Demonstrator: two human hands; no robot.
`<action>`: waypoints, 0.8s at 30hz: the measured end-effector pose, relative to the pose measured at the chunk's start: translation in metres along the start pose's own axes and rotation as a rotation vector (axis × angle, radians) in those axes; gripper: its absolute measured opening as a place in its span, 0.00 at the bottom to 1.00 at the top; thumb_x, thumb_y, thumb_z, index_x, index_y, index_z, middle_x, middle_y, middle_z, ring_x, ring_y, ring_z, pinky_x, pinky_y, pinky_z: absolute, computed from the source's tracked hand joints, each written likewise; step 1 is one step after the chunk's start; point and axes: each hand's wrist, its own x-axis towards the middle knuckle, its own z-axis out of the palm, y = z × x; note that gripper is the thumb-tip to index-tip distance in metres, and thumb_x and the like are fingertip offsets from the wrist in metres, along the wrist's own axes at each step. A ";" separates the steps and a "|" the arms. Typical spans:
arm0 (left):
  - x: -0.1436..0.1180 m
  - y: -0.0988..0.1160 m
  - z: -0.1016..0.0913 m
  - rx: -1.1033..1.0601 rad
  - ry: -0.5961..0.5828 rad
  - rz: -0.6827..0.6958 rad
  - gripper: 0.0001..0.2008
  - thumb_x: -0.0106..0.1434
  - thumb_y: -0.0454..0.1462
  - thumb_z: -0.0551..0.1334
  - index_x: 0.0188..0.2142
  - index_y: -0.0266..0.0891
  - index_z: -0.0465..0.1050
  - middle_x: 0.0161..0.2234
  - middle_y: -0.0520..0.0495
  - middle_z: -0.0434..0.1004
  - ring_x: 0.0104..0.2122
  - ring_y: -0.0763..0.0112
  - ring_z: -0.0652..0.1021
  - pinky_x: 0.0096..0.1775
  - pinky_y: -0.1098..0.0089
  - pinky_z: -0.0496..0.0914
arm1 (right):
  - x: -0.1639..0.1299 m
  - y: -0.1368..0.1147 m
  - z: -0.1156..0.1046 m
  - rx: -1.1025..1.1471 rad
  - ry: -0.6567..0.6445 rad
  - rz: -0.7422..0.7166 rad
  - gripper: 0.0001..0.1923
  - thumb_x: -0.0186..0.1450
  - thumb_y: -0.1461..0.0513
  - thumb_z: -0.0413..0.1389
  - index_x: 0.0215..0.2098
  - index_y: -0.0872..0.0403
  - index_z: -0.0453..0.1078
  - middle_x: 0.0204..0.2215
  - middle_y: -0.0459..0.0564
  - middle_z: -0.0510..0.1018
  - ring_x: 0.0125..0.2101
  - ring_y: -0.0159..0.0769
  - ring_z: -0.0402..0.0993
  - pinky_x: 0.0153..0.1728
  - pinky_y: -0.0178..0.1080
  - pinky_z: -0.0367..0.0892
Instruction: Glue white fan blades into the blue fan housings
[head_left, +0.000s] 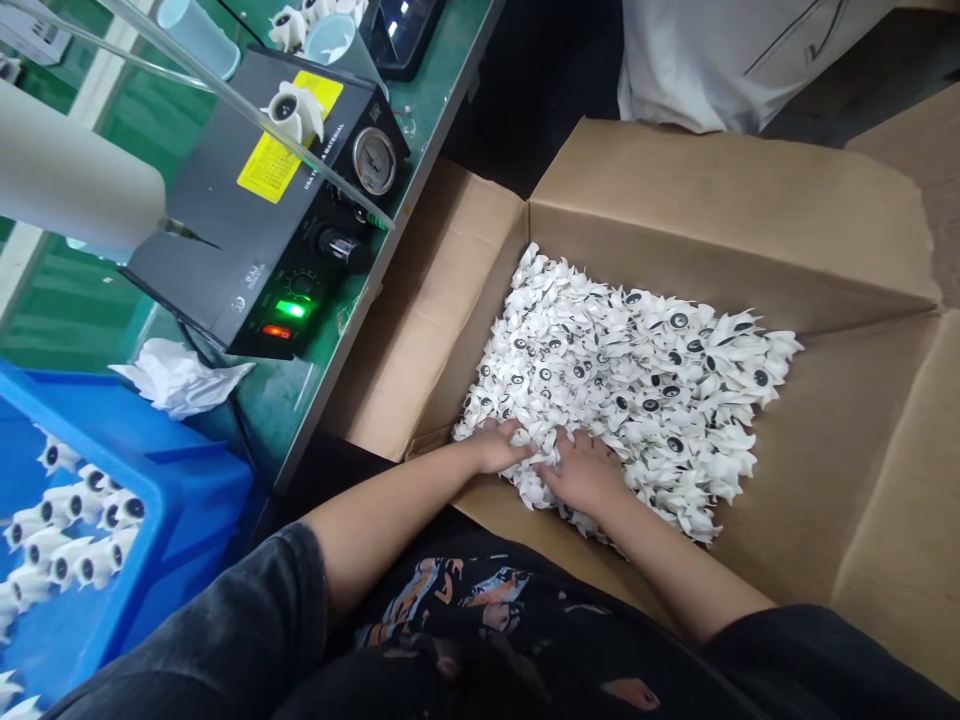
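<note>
Both my hands reach into a heap of white finned wheels, small impellers with black round centres. My left hand is at the near left edge of the heap, its thumb and fingers curled around some white impellers. Close by on its right, my right hand is partly sunk in the heap, fingers bent about more of them. White blades show between the two hands. Some fingertips are hidden among the parts, so how many each hand holds cannot be seen. The heap lies in a large open cardboard box.
On the green bench at left stands a black dispenser unit with a gauge and lit switches, one impeller on top. A white syringe barrel with a needle hangs over it. A blue bin holds several impellers. Crumpled tissue lies nearby.
</note>
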 end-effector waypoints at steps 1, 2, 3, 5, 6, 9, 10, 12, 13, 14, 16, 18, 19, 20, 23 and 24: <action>0.000 0.001 -0.001 0.000 0.009 0.003 0.40 0.61 0.62 0.47 0.67 0.48 0.48 0.67 0.42 0.54 0.63 0.51 0.62 0.59 0.58 0.60 | 0.001 0.002 -0.004 0.006 -0.031 -0.017 0.36 0.67 0.42 0.49 0.66 0.52 0.51 0.61 0.59 0.56 0.59 0.53 0.55 0.56 0.57 0.58; 0.000 0.001 -0.001 0.005 0.016 0.000 0.39 0.62 0.61 0.47 0.67 0.48 0.48 0.65 0.42 0.58 0.62 0.52 0.65 0.58 0.59 0.61 | 0.003 0.004 -0.007 0.013 -0.059 -0.030 0.36 0.67 0.41 0.49 0.65 0.51 0.53 0.60 0.58 0.58 0.58 0.53 0.57 0.55 0.57 0.60; -0.001 0.002 0.000 0.014 0.022 -0.010 0.38 0.62 0.61 0.47 0.67 0.48 0.48 0.64 0.41 0.59 0.61 0.50 0.65 0.58 0.58 0.62 | 0.004 0.006 -0.011 0.021 -0.081 -0.033 0.36 0.67 0.40 0.48 0.64 0.51 0.55 0.59 0.58 0.58 0.57 0.52 0.57 0.54 0.56 0.61; -0.003 0.005 0.003 0.039 0.029 -0.042 0.40 0.60 0.61 0.51 0.67 0.47 0.49 0.66 0.38 0.55 0.63 0.43 0.60 0.58 0.51 0.60 | 0.007 0.007 -0.014 0.037 -0.097 -0.018 0.37 0.66 0.39 0.48 0.65 0.52 0.53 0.61 0.59 0.55 0.58 0.53 0.56 0.54 0.56 0.61; -0.004 0.006 0.005 0.051 0.029 -0.057 0.41 0.59 0.60 0.52 0.67 0.47 0.48 0.67 0.37 0.51 0.65 0.40 0.56 0.59 0.48 0.58 | 0.007 0.007 -0.014 0.044 -0.095 -0.005 0.39 0.66 0.39 0.47 0.66 0.52 0.51 0.63 0.59 0.52 0.59 0.54 0.54 0.55 0.57 0.60; -0.004 0.009 0.007 0.066 0.005 -0.071 0.43 0.57 0.58 0.57 0.67 0.48 0.48 0.68 0.38 0.47 0.66 0.37 0.52 0.59 0.46 0.56 | 0.004 0.006 -0.010 0.069 -0.100 0.001 0.42 0.66 0.38 0.48 0.68 0.51 0.46 0.66 0.60 0.44 0.62 0.57 0.49 0.57 0.58 0.56; -0.004 0.010 0.007 0.065 -0.003 -0.063 0.42 0.57 0.57 0.57 0.67 0.49 0.50 0.68 0.39 0.50 0.65 0.39 0.55 0.59 0.49 0.58 | 0.002 0.007 -0.009 0.078 -0.114 -0.009 0.43 0.65 0.38 0.49 0.68 0.50 0.45 0.66 0.60 0.44 0.62 0.57 0.49 0.57 0.58 0.56; -0.001 0.011 0.004 0.057 -0.014 -0.042 0.36 0.59 0.55 0.55 0.65 0.50 0.55 0.65 0.42 0.57 0.61 0.45 0.64 0.57 0.55 0.63 | 0.000 0.011 -0.009 0.102 -0.154 -0.033 0.45 0.63 0.38 0.52 0.68 0.50 0.45 0.66 0.59 0.44 0.61 0.56 0.52 0.57 0.57 0.57; 0.000 0.012 0.003 0.052 -0.018 -0.034 0.34 0.60 0.55 0.53 0.64 0.50 0.56 0.64 0.43 0.61 0.59 0.48 0.68 0.55 0.58 0.64 | 0.000 0.015 -0.009 0.119 -0.177 -0.041 0.46 0.62 0.38 0.53 0.69 0.50 0.45 0.66 0.60 0.44 0.60 0.55 0.54 0.57 0.55 0.58; 0.001 0.013 0.003 0.047 -0.022 -0.030 0.33 0.61 0.55 0.51 0.64 0.49 0.57 0.63 0.43 0.63 0.58 0.51 0.70 0.55 0.60 0.65 | 0.001 0.018 -0.009 0.136 -0.196 -0.044 0.46 0.62 0.38 0.54 0.69 0.50 0.45 0.66 0.60 0.44 0.59 0.55 0.55 0.56 0.54 0.59; 0.002 0.014 0.005 0.045 -0.026 -0.038 0.37 0.62 0.59 0.48 0.65 0.45 0.56 0.63 0.41 0.63 0.59 0.49 0.69 0.55 0.60 0.64 | 0.003 0.022 -0.009 0.168 -0.217 -0.043 0.48 0.61 0.37 0.55 0.69 0.51 0.44 0.66 0.61 0.43 0.59 0.54 0.56 0.56 0.53 0.60; 0.001 0.015 0.010 0.046 -0.027 -0.054 0.43 0.59 0.63 0.47 0.66 0.43 0.53 0.65 0.37 0.58 0.60 0.43 0.65 0.57 0.56 0.62 | 0.004 0.023 -0.008 0.187 -0.211 -0.038 0.50 0.60 0.37 0.55 0.69 0.51 0.43 0.67 0.61 0.39 0.61 0.56 0.53 0.57 0.53 0.59; 0.001 0.015 0.012 0.043 -0.029 -0.059 0.45 0.58 0.65 0.46 0.66 0.43 0.53 0.66 0.36 0.55 0.60 0.40 0.65 0.56 0.53 0.62 | 0.003 0.023 -0.008 0.193 -0.207 -0.040 0.50 0.60 0.37 0.56 0.69 0.51 0.42 0.67 0.61 0.39 0.61 0.56 0.52 0.58 0.54 0.57; 0.000 0.014 0.013 0.038 -0.031 -0.058 0.46 0.56 0.67 0.46 0.66 0.44 0.53 0.66 0.36 0.54 0.60 0.39 0.65 0.56 0.52 0.62 | 0.002 0.022 -0.007 0.199 -0.209 -0.047 0.51 0.59 0.37 0.56 0.69 0.50 0.42 0.67 0.61 0.39 0.61 0.56 0.51 0.58 0.54 0.57; 0.001 0.013 0.012 0.009 -0.043 -0.020 0.45 0.56 0.68 0.45 0.64 0.46 0.57 0.64 0.39 0.61 0.59 0.44 0.68 0.55 0.56 0.64 | -0.004 0.020 -0.008 0.221 -0.247 -0.080 0.50 0.59 0.39 0.58 0.69 0.49 0.44 0.65 0.60 0.48 0.60 0.54 0.54 0.57 0.53 0.58; 0.001 0.013 0.010 -0.001 -0.044 -0.007 0.44 0.56 0.68 0.45 0.64 0.47 0.58 0.63 0.40 0.63 0.58 0.46 0.69 0.54 0.58 0.65 | -0.006 0.020 -0.009 0.226 -0.263 -0.083 0.50 0.58 0.39 0.60 0.69 0.48 0.45 0.64 0.60 0.49 0.60 0.54 0.54 0.57 0.53 0.59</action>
